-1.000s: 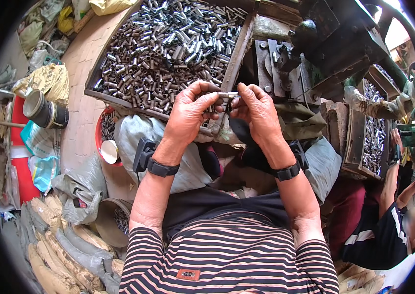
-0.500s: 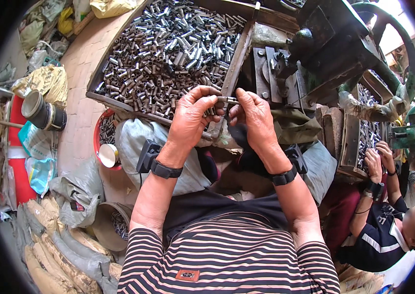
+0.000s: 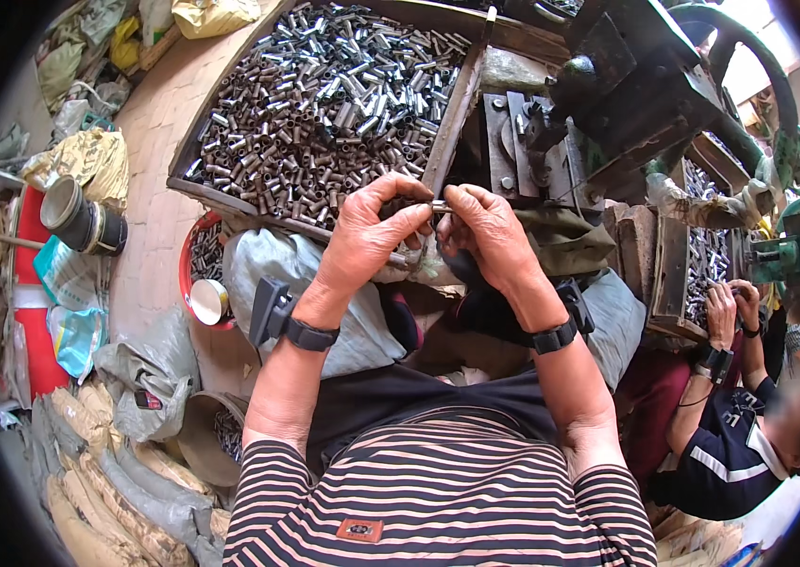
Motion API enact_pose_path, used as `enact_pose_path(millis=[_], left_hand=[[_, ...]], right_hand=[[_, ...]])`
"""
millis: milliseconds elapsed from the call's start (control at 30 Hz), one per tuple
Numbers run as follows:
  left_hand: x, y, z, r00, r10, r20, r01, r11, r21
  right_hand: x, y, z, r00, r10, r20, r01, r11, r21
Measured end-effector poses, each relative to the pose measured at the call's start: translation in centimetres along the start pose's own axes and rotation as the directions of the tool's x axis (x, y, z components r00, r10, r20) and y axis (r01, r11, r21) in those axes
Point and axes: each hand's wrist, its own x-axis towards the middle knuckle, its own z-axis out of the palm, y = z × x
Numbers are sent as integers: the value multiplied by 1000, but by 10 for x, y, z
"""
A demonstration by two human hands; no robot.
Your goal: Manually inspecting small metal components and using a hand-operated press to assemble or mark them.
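Note:
My left hand (image 3: 372, 227) and my right hand (image 3: 493, 234) meet over the near edge of a wooden tray (image 3: 216, 197) heaped with short metal tubes (image 3: 324, 113). Thumb and fingers of both hands pinch one small metal tube (image 3: 439, 208), mostly covered by the fingertips. More metal pieces show dimly under the curled fingers of my left hand. Whether a second part sits inside the pinched tube, I cannot make out.
Right of the tray stands a dark metal press (image 3: 542, 142) with a big handwheel. A co-worker's hands (image 3: 731, 307) work at another tray (image 3: 669, 274) farther right. At left are a red basin (image 3: 187, 283), a bucket (image 3: 202, 439) and stacked sacks (image 3: 98, 491).
My hands have drawn closer together and slightly lower, so less of the tube shows between the fingertips. My left wrist has turned a little outward.

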Motion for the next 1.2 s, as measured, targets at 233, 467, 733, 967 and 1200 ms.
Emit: enact_pose_path(millis=[233,467,733,967,1200], left_hand=[[-6,-9,-12,994,-100,38,106,973,-205],[0,-7,-32,987,-45,-151,-26,899,-438],[9,-8,-77,917,-173,-359,-107,762,-639],[5,-14,-85,916,-180,-360,144,982,-123],[24,-24,-72,988,145,-59,-19,486,874]], right_hand=[[2,3,12,989,-124,83,139,966,-216],[20,-3,22,982,-173,78,185,959,-215],[50,9,21,799,-467,378,420,-15,-907],[71,26,37,738,-443,508,366,-369,-854],[74,29,39,775,-435,458,340,-324,-883]])
